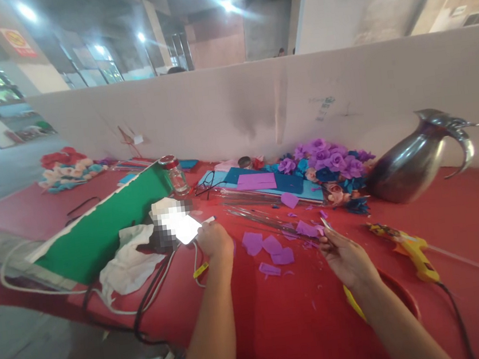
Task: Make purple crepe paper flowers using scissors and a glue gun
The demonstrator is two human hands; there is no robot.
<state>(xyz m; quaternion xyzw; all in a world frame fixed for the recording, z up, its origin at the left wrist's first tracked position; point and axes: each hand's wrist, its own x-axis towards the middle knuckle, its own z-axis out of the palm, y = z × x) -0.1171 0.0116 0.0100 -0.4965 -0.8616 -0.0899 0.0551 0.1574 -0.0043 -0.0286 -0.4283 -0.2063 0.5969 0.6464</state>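
My left hand (215,241) is closed, fingers curled at the right edge of a brightly lit screen (187,228), which is partly blurred out; a small white piece pokes out by the fingertips, and what the fingers hold is hidden. My right hand (346,256) pinches a thin tool with a silvery tip (326,224), pointing up and away from me. Just beyond its fingertips lies a purple paper piece (306,229). Between the hands, several cut purple paper petals (272,245) are scattered on the red tabletop (276,313). A yellow strip (354,303) shows partly under my right wrist.
A yellow glue gun (416,251) with a cord lies at right, near a metal jug (410,163). Paper flowers (328,161), paper sheets (257,181) and thin wires (261,214) lie behind. At left are a glass jar (176,178), green board (107,229), crumpled tissue (130,264) and cables.
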